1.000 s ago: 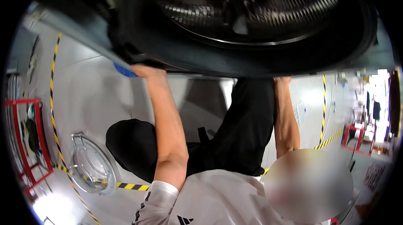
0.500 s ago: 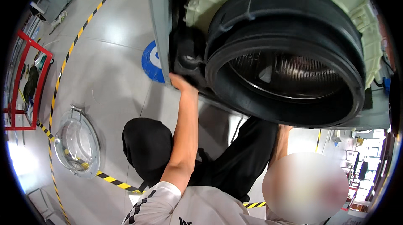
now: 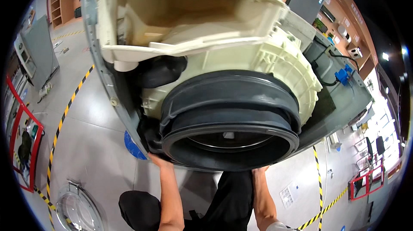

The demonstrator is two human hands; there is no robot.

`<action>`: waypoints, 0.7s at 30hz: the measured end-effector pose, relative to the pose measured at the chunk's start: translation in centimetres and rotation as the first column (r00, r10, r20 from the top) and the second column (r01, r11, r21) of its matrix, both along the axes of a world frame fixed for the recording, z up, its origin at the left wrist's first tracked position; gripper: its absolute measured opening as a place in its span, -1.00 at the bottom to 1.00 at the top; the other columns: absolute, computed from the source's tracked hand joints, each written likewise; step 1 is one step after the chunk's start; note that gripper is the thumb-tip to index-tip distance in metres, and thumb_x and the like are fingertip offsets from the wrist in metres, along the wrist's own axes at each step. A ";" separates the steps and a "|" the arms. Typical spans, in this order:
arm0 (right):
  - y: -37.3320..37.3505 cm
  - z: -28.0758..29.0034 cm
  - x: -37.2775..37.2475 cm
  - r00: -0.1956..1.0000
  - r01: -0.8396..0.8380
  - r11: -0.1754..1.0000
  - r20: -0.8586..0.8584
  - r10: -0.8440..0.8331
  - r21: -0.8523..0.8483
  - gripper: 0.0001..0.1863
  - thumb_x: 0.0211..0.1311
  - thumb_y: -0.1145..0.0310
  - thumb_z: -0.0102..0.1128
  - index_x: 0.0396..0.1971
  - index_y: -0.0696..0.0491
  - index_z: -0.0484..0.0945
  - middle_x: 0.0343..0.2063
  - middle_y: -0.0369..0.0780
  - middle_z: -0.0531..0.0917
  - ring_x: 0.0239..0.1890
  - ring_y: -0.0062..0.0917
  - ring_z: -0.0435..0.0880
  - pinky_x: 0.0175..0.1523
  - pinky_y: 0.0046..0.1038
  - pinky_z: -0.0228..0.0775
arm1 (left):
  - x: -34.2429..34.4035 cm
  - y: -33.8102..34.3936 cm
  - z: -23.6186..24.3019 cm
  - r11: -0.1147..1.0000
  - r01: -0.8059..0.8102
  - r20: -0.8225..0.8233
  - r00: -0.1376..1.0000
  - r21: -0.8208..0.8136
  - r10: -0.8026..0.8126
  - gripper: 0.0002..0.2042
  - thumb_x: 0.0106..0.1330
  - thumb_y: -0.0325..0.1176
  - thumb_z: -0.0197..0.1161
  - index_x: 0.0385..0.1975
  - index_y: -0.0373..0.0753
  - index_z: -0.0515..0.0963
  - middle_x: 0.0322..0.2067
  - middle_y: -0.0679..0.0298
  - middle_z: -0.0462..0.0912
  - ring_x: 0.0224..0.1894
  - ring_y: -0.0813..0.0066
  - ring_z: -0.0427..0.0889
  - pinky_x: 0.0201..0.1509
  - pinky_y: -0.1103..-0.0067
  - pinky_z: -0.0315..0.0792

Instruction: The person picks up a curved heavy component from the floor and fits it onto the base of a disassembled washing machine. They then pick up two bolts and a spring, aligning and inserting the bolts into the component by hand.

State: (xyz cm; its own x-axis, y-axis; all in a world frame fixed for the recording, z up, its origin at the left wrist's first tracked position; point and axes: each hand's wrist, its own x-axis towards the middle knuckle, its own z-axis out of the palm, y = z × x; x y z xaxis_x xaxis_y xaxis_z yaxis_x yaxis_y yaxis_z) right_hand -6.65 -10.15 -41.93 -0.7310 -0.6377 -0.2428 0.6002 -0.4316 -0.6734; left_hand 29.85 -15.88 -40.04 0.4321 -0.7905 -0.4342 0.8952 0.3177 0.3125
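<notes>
1. Washing machine [image 3: 221, 58], its front bared, loomed directly before the person [image 3: 230, 198].
2. Dark rubber gasket [image 3: 232, 89] jutted from its front.
3. Left hand [image 3: 160, 161] and right hand [image 3: 260, 170] touched it low in front, fingers hidden; their openness could not be told.

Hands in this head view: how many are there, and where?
2: the left hand at the lower front edge of the washing machine, the right hand farther right along it; fingers partly hidden.

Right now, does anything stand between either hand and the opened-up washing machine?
Nothing visible does: the left hand and right hand are both at the bottom of the washing machine, exact contact hidden. A black-trousered leg shows beside the right hand, not between.
</notes>
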 end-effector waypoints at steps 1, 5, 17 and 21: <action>0.1 -0.3 -0.2 1.000 -0.002 1.000 0.005 0.002 -0.006 -0.58 0.27 0.17 -0.15 0.00 0.14 0.38 -0.07 -0.13 0.51 -0.08 -0.27 0.53 0.01 -0.26 0.46 | -0.2 0.0 -0.1 1.000 0.018 -0.015 1.000 0.022 -0.018 -0.50 0.28 -0.05 -0.29 0.12 -0.19 0.29 0.08 0.16 0.37 0.10 0.18 0.37 0.16 0.37 0.30; 0.4 -0.4 0.1 1.000 0.017 0.986 0.015 -0.020 0.168 -0.56 0.27 0.14 -0.19 0.00 0.12 0.38 -0.07 -0.15 0.51 -0.05 -0.28 0.51 0.03 -0.24 0.44 | 0.3 0.4 -1.3 0.993 0.104 -0.030 0.994 0.056 -0.103 -0.49 0.29 -0.03 -0.32 0.13 -0.16 0.28 0.12 0.18 0.33 0.15 0.20 0.32 0.19 0.37 0.26; 0.8 -1.6 1.5 0.987 -0.147 0.987 0.049 0.150 -0.069 -0.43 0.27 -0.06 -0.26 0.08 0.08 0.32 0.01 -0.14 0.45 0.01 -0.25 0.44 0.13 -0.25 0.31 | 1.0 0.7 -4.8 0.988 0.131 0.073 0.988 0.083 -0.137 -0.33 0.29 0.22 -0.28 0.25 -0.14 0.09 0.25 0.26 0.13 0.26 0.29 0.14 0.30 0.42 0.01; 1.3 -0.1 1.9 0.917 -0.399 0.917 0.004 0.399 0.018 -0.39 0.23 -0.14 -0.24 0.01 0.08 0.39 -0.10 -0.14 0.54 -0.12 -0.24 0.54 -0.05 -0.26 0.48 | -0.1 0.7 -5.8 0.989 0.098 0.092 0.990 0.110 -0.108 -0.27 0.25 0.26 -0.24 0.28 -0.15 0.02 0.29 0.26 0.03 0.30 0.31 0.04 0.34 0.44 -0.11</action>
